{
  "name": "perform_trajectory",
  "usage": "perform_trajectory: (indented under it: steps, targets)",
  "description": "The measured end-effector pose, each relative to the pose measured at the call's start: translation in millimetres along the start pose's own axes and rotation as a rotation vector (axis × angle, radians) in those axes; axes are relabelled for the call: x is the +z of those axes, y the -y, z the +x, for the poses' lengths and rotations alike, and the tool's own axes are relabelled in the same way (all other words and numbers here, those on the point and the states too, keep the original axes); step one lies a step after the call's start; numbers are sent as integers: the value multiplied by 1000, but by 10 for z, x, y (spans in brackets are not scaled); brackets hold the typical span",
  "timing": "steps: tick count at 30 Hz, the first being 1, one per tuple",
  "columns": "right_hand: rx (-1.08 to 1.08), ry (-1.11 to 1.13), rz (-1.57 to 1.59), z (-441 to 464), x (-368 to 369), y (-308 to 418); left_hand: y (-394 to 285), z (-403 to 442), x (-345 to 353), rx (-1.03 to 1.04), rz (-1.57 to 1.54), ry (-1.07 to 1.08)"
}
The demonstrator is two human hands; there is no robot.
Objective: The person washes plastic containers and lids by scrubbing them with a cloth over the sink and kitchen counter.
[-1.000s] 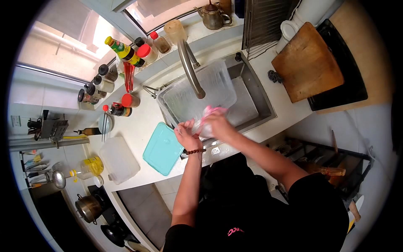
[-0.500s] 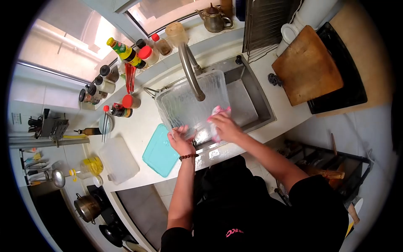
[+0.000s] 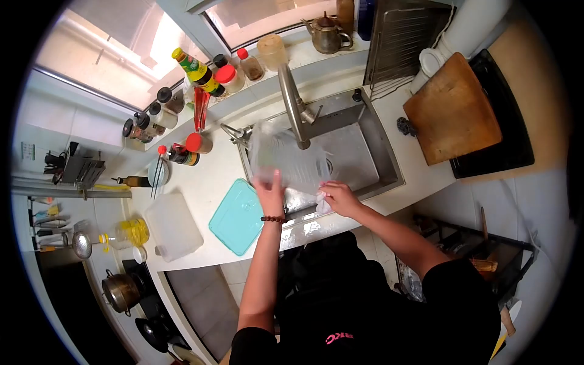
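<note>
A clear plastic container [image 3: 274,152], smeared by motion, is tilted over the left part of the steel sink [image 3: 380,143], below the faucet [image 3: 293,112]. My left hand [image 3: 269,196] grips its near left edge, the thumb pointing up along the wall. At the container's near right corner, my right hand [image 3: 342,198] is closed round a pink and white cloth [image 3: 323,204], which hangs down by the sink's front rim. Whether the right fingers also pinch the container's edge is hard to make out. A turquoise lid [image 3: 237,218] lies on the counter just left of my left hand.
A frosted plastic box [image 3: 174,228] sits further left on the counter. Bottles and jars [image 3: 228,78] line the window ledge, with a metal teapot [image 3: 328,36] beyond. To the sink's right are a dark scrubber [image 3: 406,126] and a wooden cutting board [image 3: 453,112].
The container has turned and tilted, showing narrower and blurred now. My right hand has moved from over the container to its near right corner, the cloth now hanging lower.
</note>
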State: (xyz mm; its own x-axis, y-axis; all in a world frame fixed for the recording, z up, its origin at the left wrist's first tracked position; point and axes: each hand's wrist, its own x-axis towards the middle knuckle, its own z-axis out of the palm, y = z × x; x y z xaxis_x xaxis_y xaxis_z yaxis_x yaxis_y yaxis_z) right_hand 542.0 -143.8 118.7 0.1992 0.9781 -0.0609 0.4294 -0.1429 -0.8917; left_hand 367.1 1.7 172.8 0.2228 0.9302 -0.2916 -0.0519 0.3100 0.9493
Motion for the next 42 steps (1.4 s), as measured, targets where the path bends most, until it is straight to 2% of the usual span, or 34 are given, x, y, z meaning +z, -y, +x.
perform_trajectory:
  steps: [1, 2, 3, 4, 5, 7, 9, 10, 11, 13, 15, 17, 18, 21, 22, 24, 25, 27, 28, 31, 33, 35, 37, 38, 39, 41, 42]
  targets:
    - [-14, 23, -3, 32, 16, -79, 49, -16, -30, -40, 135, 221]
    - [87, 62, 333, 11, 27, -265, 85, -5, -43, -63, 107, 248]
    - [186, 108, 669, -16, 12, -421, 252, 17, -120, -62, 104, 240]
    - [250, 48, 916, -29, -38, -552, 478, 100, -220, -32, 238, 202]
    - [250, 48, 915, -49, -71, -573, 617, 96, -305, -13, 375, 170]
    - [295, -49, 1322, -67, -134, -638, 786, 57, -432, -43, 433, 105]
    - [292, -22, 1395, -90, -148, -703, 905, 77, -506, -87, 526, 14]
    - [296, -45, 1487, -91, -171, -713, 855, 21, -490, -389, 293, 30]
    - [295, -73, 1584, -91, -178, -721, 798, -5, -472, -390, 293, 31]
    - [290, -52, 1630, -74, -214, -773, 680, -23, -390, -549, 62, 165]
    - [283, -27, 1746, -92, -206, -811, 754, -24, -381, -533, -6, 127]
    - [327, -33, 1733, -55, -263, -716, 1121, 76, -494, -395, -157, 85]
    - [370, -42, 1725, -37, -285, -674, 924, -23, -344, -333, -295, 48]
    - [402, -22, 1735, 34, -218, -895, 887, -100, -410, -212, -131, 84]
    - [411, -1, 1734, 93, -139, -944, 878, -166, -392, -187, -136, 33]
    - [390, -312, 1209, 142, -78, -1003, 867, -198, -388, -181, -153, 22]
    - [390, -304, 1209, 194, -79, -1011, 867, -204, -404, -176, -171, 13]
    - [322, -635, 1016, 307, -154, -1011, 853, -181, -496, -112, -164, -36]
    - [312, -690, 1172, 346, -241, -998, 787, -193, -556, -128, -122, -50]
    - [203, -718, 1213, 511, -401, -835, 759, -199, -614, -105, -66, -105]
    - [219, -712, 1205, 611, -351, -595, 764, -203, -612, -83, 15, -66]
    - [177, -611, 1217, 728, -210, -252, 793, -208, -490, -78, 50, -38]
    - [-21, -472, 651, 737, 35, -101, 644, -283, -345, -89, 64, 6]
    - [-17, -371, 356, 628, 76, -6, 607, -301, -292, -83, 66, 47]
    - [-20, -368, 354, 556, 19, 150, 576, -318, -284, -78, 66, 85]
    - [-242, -259, -289, 487, -61, 359, 539, -333, -360, -68, 68, 93]
    - [-236, -261, -328, 483, -88, 356, 531, -339, -426, -92, 73, 107]
